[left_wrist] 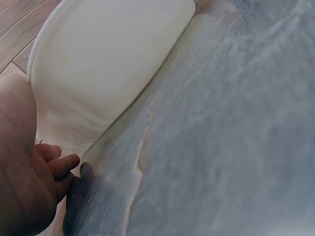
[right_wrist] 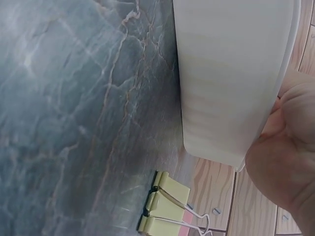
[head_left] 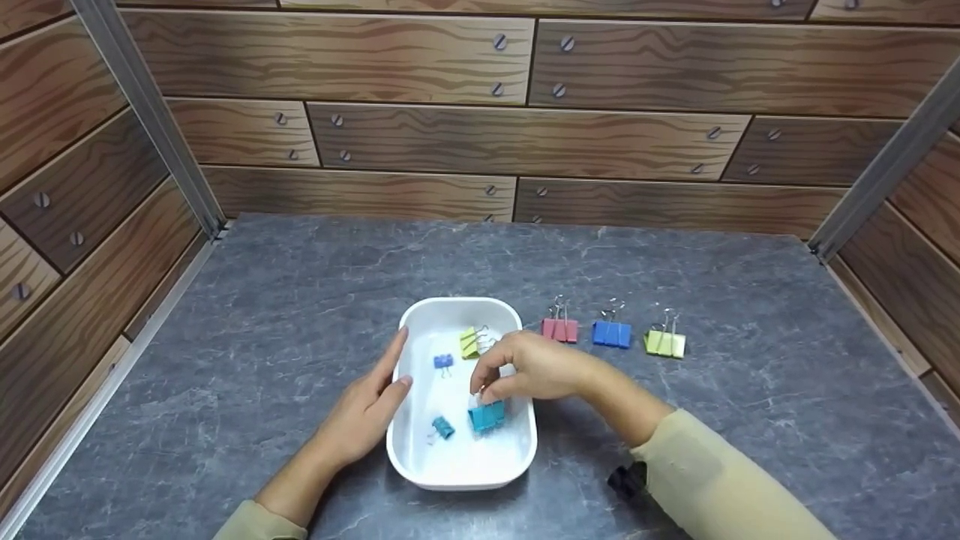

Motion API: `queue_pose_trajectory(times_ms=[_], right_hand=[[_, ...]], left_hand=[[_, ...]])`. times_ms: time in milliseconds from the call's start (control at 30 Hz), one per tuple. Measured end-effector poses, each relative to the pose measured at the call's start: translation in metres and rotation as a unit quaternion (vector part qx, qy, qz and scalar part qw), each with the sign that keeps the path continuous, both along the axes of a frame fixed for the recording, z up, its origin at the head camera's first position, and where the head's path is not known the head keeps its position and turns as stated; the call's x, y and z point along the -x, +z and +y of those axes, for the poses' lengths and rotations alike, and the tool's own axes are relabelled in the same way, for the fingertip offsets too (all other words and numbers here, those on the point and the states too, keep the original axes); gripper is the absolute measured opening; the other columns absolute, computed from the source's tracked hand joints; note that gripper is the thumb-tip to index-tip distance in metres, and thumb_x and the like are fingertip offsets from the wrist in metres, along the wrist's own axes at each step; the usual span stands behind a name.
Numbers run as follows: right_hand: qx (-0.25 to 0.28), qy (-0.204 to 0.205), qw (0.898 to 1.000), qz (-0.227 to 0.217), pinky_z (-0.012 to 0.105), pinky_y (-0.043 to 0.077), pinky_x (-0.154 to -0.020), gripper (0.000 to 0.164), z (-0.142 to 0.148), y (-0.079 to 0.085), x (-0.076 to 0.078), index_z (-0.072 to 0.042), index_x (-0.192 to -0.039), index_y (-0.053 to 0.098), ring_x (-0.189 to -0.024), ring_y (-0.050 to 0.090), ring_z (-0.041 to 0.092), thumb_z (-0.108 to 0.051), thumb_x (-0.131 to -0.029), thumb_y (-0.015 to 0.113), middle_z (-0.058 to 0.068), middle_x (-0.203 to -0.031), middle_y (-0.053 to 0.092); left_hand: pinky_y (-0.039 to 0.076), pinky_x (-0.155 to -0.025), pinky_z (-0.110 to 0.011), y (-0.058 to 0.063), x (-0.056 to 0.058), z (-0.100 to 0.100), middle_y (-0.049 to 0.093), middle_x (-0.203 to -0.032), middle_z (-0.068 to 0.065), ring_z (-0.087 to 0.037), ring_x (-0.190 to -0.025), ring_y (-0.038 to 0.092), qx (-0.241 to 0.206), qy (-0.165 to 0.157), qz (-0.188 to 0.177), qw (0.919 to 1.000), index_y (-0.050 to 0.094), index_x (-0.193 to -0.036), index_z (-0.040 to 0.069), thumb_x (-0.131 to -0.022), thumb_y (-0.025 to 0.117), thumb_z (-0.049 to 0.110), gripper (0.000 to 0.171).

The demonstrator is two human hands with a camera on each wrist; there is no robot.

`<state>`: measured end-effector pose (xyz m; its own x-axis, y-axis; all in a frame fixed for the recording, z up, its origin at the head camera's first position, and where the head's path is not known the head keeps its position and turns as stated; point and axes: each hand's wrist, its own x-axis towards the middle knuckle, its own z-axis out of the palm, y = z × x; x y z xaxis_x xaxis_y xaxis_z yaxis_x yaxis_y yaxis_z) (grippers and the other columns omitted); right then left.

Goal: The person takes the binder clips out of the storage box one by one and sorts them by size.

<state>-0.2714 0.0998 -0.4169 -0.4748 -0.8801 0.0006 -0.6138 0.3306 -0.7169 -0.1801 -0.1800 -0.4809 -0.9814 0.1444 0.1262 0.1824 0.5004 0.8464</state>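
My right hand [head_left: 536, 367] reaches over the right rim of a white tray [head_left: 465, 480], thumb and fingertips pinching the wire handles of a large teal binder clip [head_left: 487, 417] inside it. Left of that clip lies a small teal binder clip [head_left: 443, 427]. Farther back in the tray are a small blue-purple binder clip [head_left: 443, 361] and a yellow-green binder clip [head_left: 469, 343]. Against the tray's left side rests my left hand [head_left: 360, 412], with its fingers and thumb extended along the rim. In the right wrist view the tray wall hides the pinching fingertips.
Right of the tray, a red binder clip [head_left: 559, 331], a blue binder clip [head_left: 612, 334] and a yellow binder clip [head_left: 665, 343] stand in a row with handles up. The grey marbled table [head_left: 300, 300] is bordered by wood-patterned walls [head_left: 420, 139] at the back and sides.
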Motion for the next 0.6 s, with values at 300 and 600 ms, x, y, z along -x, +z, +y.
queue_pose_trajectory(times_ms=[300,600], right_hand=[[0.042,-0.040,0.996,-0.060,0.034,0.052,-0.084,0.012,0.0039,0.0000,-0.0008,-0.008,-0.104,0.083,-0.087,0.064,0.008,-0.014,-0.093,0.084,-0.009,-0.090,0.075],[0.097,-0.076,0.986,-0.115,0.029,0.054,-0.086,0.013,0.0055,-0.0037,-0.0004,-0.005,-0.105,0.082,-0.094,0.067,0.014,-0.013,-0.096,0.081,0.001,-0.100,0.078]], left_hand=[[0.035,-0.120,-0.053,-0.0012,0.0016,0.0010,0.036,-0.169,-0.009,-0.028,-0.152,0.038,-0.008,-0.007,0.012,0.9999,0.024,-0.171,0.027,-0.113,0.049,0.023,0.063],[0.035,-0.120,-0.054,-0.0005,0.0000,0.0008,0.038,-0.168,-0.009,-0.029,-0.152,0.040,0.000,-0.003,0.012,0.9999,0.024,-0.171,0.030,-0.113,0.050,0.025,0.063]])
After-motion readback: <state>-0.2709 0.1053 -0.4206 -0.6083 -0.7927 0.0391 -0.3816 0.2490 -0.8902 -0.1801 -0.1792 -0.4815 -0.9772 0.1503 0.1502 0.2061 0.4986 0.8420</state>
